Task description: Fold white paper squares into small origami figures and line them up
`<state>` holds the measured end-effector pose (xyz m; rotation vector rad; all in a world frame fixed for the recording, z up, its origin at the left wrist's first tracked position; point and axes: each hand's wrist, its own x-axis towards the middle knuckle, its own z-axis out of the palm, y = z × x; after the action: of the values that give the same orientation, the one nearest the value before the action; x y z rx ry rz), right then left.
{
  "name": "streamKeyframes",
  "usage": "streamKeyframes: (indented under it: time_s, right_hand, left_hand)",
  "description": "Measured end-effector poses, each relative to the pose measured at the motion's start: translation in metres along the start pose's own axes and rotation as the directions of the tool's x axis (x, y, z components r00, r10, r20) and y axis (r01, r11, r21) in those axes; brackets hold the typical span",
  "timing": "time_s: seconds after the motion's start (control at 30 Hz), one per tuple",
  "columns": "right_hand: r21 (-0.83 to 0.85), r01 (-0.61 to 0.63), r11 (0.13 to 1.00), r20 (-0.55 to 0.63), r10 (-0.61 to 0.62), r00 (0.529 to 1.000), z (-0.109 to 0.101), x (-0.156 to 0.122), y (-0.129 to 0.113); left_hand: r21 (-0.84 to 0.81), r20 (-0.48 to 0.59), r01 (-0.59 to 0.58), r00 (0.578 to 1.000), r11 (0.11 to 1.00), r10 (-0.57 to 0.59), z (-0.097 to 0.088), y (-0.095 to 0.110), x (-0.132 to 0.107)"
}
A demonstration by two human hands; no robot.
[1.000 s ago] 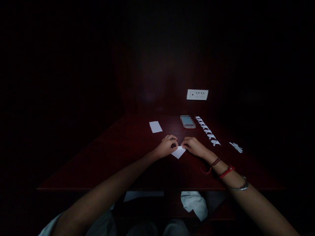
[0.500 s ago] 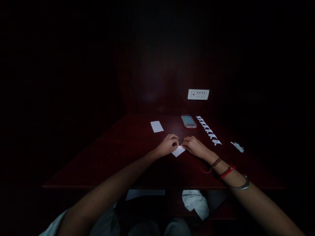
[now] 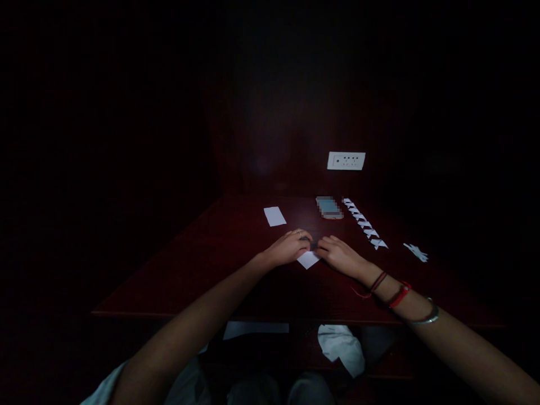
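A small white piece of folded paper (image 3: 308,260) lies on the dark red table, its pointed end toward me. My left hand (image 3: 292,246), with a ring on one finger, is closed on the paper's upper left edge. Against the upper right edge, my right hand (image 3: 337,253) has its fingers bent and pressed together on the paper. Red and dark bands and a metal bangle circle my right wrist and forearm. The fingers cover the paper's far edge, so its fold there is hidden.
Beyond my hands lie a white paper sheet (image 3: 275,216) and a phone (image 3: 329,207) with a blurred screen. A row of folded paper pieces (image 3: 363,224) runs along the right, near some white strips (image 3: 415,252). A socket panel (image 3: 346,161) is on the wall. White cloth-like material (image 3: 342,347) hangs below the table edge.
The whole view has shifted slightly, so things appear a little further right. My left fingers have come down flatter over the paper's edge. The right hand keeps about the same grip.
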<state>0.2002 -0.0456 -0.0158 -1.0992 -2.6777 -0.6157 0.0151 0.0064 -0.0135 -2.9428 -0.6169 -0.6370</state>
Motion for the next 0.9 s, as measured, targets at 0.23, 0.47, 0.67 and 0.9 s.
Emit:
streamKeyframes:
  time_s: [0.23, 0.47, 0.67, 0.9]
  right_hand:
    - [-0.071, 0.038, 0.997, 0.014, -0.038, 0.999, -0.006, 0.001, -0.003]
    - [-0.112, 0.084, 0.990, 0.032, -0.081, 0.996, -0.007, 0.003, -0.003]
    - [-0.121, 0.089, 0.989, 0.022, -0.087, 0.996, -0.006, 0.004, -0.002]
    - [-0.062, 0.059, 0.996, 0.031, -0.058, 0.998, -0.007, 0.001, 0.002]
  left_hand:
    - [0.099, 0.087, -0.079, 0.994, 0.992, 0.070, -0.011, 0.005, 0.000]
    - [0.139, 0.118, -0.032, 0.993, 0.990, 0.016, -0.011, 0.009, -0.006]
    - [0.117, 0.138, -0.071, 0.989, 0.991, 0.055, -0.013, 0.006, -0.009]
    - [0.098, 0.129, -0.042, 0.991, 0.994, 0.029, -0.011, 0.007, -0.009]
